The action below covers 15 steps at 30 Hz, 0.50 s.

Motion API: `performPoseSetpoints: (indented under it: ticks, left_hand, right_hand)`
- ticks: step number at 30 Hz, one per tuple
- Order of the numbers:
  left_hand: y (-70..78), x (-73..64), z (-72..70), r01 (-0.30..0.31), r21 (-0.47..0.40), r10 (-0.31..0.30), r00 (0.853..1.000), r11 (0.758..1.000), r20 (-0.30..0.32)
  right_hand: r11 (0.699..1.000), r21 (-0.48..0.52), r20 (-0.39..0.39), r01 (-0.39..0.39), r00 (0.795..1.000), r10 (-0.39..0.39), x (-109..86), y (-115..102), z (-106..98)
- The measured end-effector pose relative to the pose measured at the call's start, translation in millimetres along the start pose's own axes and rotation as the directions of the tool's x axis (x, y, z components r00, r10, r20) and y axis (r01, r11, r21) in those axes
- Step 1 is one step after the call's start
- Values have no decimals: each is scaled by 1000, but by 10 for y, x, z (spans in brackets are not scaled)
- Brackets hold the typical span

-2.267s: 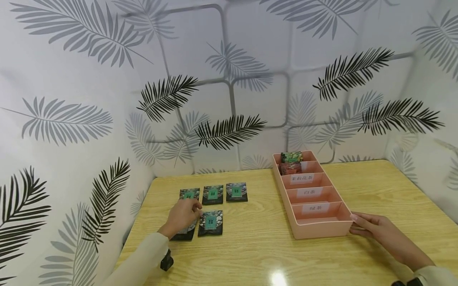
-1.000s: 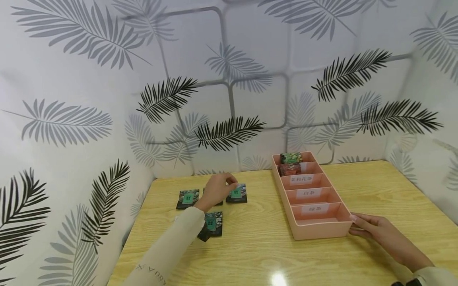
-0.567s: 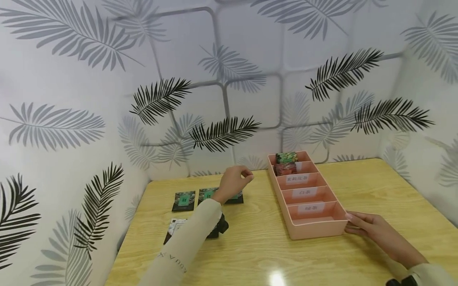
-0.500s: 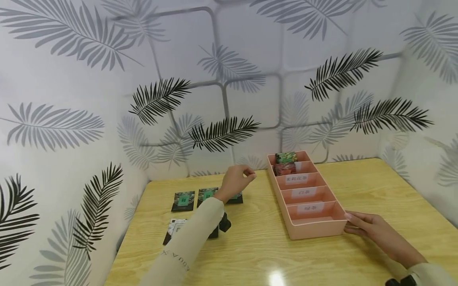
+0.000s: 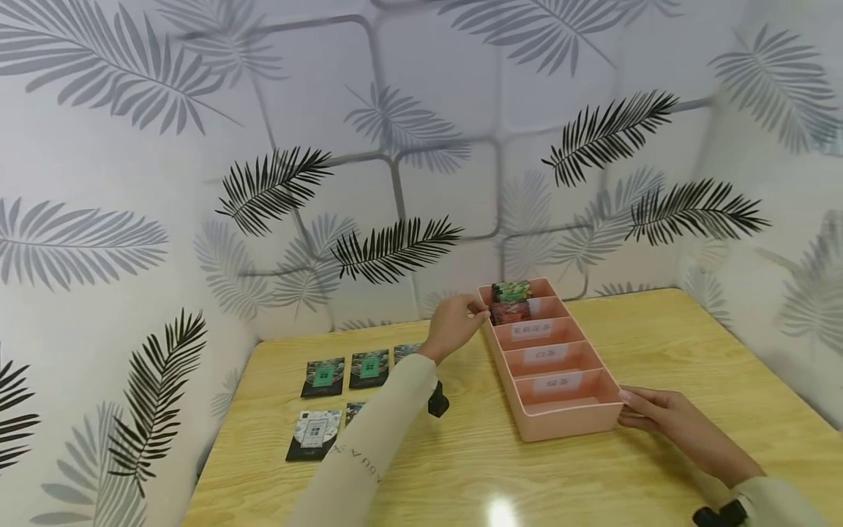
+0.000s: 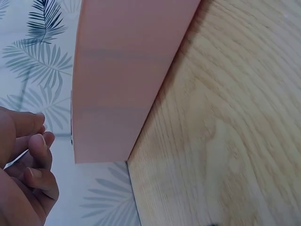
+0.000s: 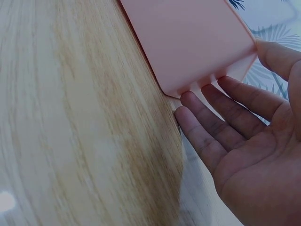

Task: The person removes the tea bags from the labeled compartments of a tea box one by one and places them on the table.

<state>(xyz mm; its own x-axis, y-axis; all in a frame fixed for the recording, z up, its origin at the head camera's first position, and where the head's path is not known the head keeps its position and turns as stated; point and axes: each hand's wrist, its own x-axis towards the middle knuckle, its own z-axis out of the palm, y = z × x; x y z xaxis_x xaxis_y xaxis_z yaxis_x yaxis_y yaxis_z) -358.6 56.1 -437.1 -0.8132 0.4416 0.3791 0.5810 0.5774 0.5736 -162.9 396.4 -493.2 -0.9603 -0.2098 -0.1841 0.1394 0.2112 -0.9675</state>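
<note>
My left hand [image 5: 456,326] is at the far left rim of a long pink divided box [image 5: 560,424], beside red sachets [image 5: 510,314] in its second compartment from the back. In the left wrist view its fingers [image 6: 40,146] are loosely curled with nothing visible between them. My right hand [image 5: 665,424] touches the box's near right corner. In the right wrist view its thumb lies at the rim while nearly straight fingers [image 7: 197,120] set their tips against the wall. Green sachets [image 5: 511,291] lie in the farthest compartment.
Dark sachets with green labels [image 5: 323,377] lie in a row on the wooden table [image 5: 448,468]. Nearer are a white-and-black sachet [image 5: 315,434] and another partly hidden by the left sleeve. Paper labels mark the box dividers. A patterned wall covering [image 5: 454,190] stands behind.
My left hand has moved from over the dark sachets, rightward to the box's far left rim. The right hand stays at the box's corner. The view has turned slightly right.
</note>
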Motion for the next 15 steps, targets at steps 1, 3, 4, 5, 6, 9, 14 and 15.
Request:
performPoseSetpoints:
  ticks: [1, 3, 4, 5, 6, 9, 14, 15]
  left_hand:
    - [21, 22, 15, 3, 0, -3, 1000, 1000, 0]
    - [56, 62, 47, 10, 2, -10, 1000, 1000, 1]
    - [65, 82, 65, 13, 1, -13, 1000, 1000, 4]
    - [73, 100, 85, 17, 3, -17, 1000, 1000, 8]
    - [81, 116, 103, 22, 5, -22, 1000, 1000, 12]
    - [97, 155, 159, 29, 24, -29, 999, 999, 22]
    - [123, 211, 228, 30, 89, -32, 999, 996, 18]
    - [129, 220, 236, 33, 102, -35, 999, 994, 19]
  right_hand:
    - [1000, -1, 2, 1, 1000, -1, 0, 2, -1]
    - [1000, 4, 3, 3, 1000, -3, 1, 8, -3]
    - [1000, 8, 4, 6, 1000, -6, 1, 10, -2]
    - [1000, 8, 6, 10, 1000, -11, -1, 13, -2]
    - [1000, 4, 9, 15, 1000, -15, -5, 14, -2]
    - [999, 6, 11, 32, 999, -32, -17, 16, -4]
    - [998, 4, 21, 60, 998, -60, -28, 16, -6]
    - [998, 9, 21, 61, 998, -61, -26, 16, -5]
